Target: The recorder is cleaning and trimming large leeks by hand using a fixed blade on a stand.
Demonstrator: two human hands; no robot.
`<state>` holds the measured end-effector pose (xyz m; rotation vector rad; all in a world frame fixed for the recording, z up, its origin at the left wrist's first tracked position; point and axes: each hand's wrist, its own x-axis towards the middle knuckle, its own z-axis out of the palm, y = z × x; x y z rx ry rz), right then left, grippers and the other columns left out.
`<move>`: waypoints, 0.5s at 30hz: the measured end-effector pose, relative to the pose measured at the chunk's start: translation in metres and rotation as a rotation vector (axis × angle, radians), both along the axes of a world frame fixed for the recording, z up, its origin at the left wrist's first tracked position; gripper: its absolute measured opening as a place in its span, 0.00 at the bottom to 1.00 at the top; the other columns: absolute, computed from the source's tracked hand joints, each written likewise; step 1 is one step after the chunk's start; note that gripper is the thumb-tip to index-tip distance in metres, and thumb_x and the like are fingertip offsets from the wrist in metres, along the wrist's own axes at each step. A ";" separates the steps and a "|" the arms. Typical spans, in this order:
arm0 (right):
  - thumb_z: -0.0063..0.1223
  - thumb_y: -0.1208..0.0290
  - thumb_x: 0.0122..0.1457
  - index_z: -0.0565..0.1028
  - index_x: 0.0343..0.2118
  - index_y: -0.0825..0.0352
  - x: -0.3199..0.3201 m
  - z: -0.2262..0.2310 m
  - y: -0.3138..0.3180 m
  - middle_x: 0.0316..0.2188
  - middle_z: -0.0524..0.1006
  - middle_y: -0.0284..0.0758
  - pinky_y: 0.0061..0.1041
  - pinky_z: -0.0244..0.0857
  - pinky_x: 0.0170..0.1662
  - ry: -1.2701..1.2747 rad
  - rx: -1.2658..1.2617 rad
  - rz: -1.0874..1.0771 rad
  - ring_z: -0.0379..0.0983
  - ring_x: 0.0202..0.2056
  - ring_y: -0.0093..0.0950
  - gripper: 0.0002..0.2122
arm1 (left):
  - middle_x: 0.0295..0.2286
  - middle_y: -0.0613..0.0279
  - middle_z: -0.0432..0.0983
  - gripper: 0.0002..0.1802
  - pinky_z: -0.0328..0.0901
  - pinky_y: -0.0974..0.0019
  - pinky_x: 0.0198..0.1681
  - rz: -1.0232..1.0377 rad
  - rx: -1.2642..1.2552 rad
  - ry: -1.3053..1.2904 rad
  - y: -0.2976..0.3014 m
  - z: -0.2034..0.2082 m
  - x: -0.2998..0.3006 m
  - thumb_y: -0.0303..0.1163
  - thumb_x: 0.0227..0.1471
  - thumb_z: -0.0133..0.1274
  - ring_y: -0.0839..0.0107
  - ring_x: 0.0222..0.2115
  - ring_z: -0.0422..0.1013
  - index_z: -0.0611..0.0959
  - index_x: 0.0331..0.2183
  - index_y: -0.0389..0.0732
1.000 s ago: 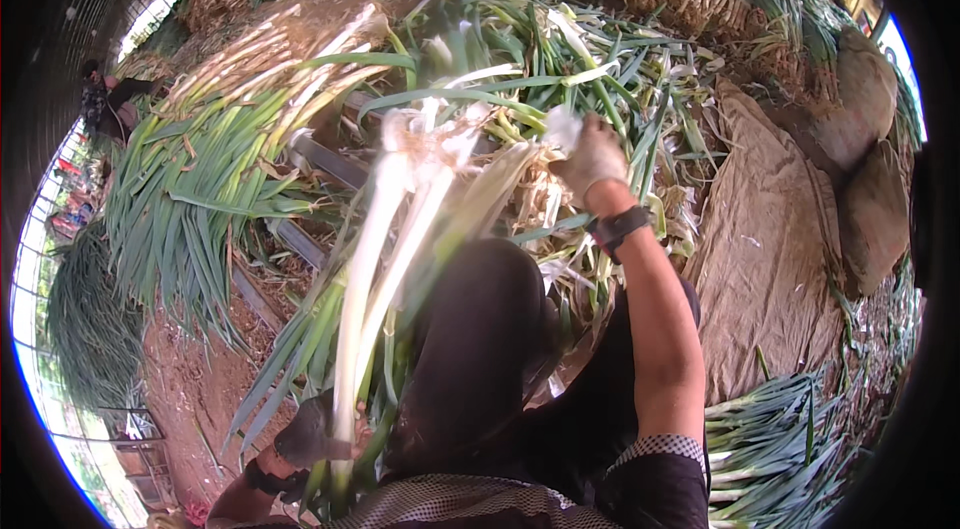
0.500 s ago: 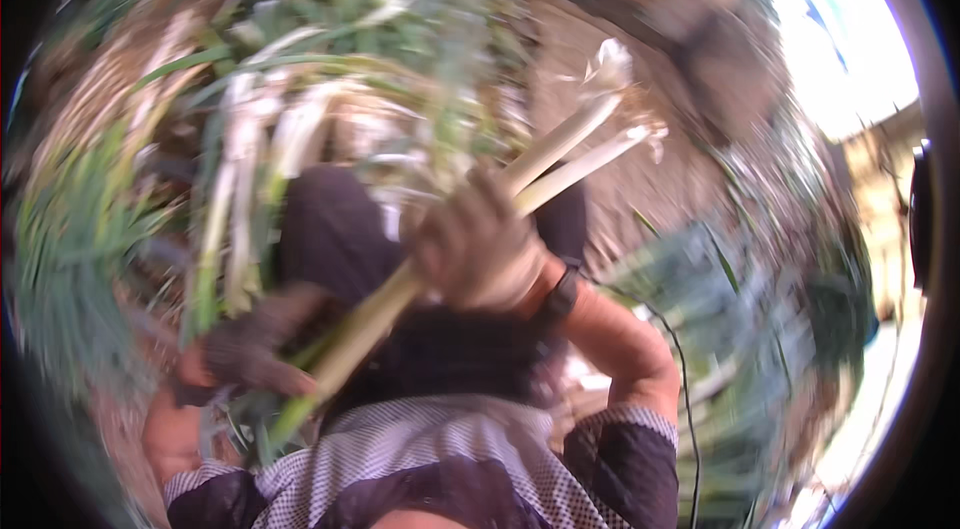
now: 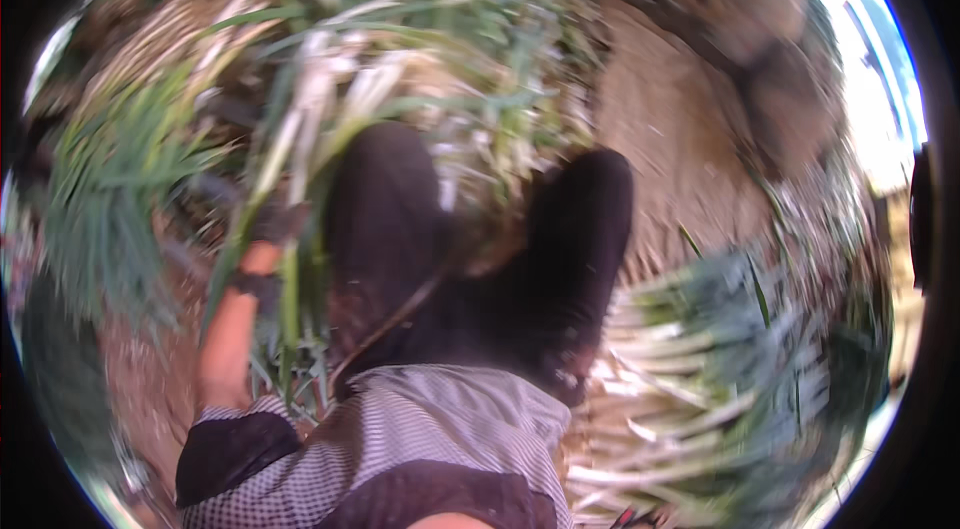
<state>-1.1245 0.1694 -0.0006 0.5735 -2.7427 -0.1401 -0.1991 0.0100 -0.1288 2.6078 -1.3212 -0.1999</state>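
Note:
My left hand, in a dark glove, is down among long leeks lying to the left of my knees. It touches their pale green stalks. Its fingers are smeared by motion, so whether they are closed round a stalk does not show. My right hand and forearm are out of sight. On the right, a heap of leeks lies with white stalks toward my hip and blue-green leaves pointing outward.
More leeks are heaped loosely beyond my knees. A leafy green bundle spreads at far left. Brown sheet-like ground lies ahead right, with a brownish bulky shape past it. A thin stick-like thing crosses my lap.
The two leeks held across my lap are gone from there. My left hand has moved forward to the leeks on the left. My right hand has left the view, and the view has shifted.

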 end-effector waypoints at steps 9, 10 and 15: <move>0.57 0.78 0.52 0.68 0.51 0.72 0.043 0.016 -0.134 0.47 0.72 0.42 0.32 0.64 0.50 -0.062 -0.057 0.241 0.68 0.48 0.34 0.22 | 0.33 0.41 0.73 0.23 0.65 0.47 0.41 0.100 0.086 -0.079 0.007 0.075 -0.021 0.37 0.38 0.53 0.44 0.36 0.70 0.76 0.39 0.38; 0.57 0.79 0.52 0.67 0.52 0.72 0.049 0.019 -0.161 0.48 0.71 0.42 0.32 0.63 0.51 -0.070 -0.117 0.351 0.68 0.49 0.34 0.23 | 0.31 0.41 0.74 0.23 0.66 0.48 0.41 0.149 0.138 -0.065 0.004 0.074 -0.019 0.35 0.37 0.53 0.44 0.35 0.71 0.77 0.39 0.37; 0.57 0.82 0.52 0.65 0.54 0.73 0.126 0.008 -0.300 0.53 0.69 0.43 0.32 0.61 0.55 -0.489 -0.503 1.072 0.65 0.54 0.33 0.25 | 0.30 0.41 0.77 0.21 0.69 0.54 0.40 0.150 0.155 0.111 -0.021 0.091 -0.022 0.31 0.37 0.53 0.48 0.33 0.74 0.79 0.37 0.34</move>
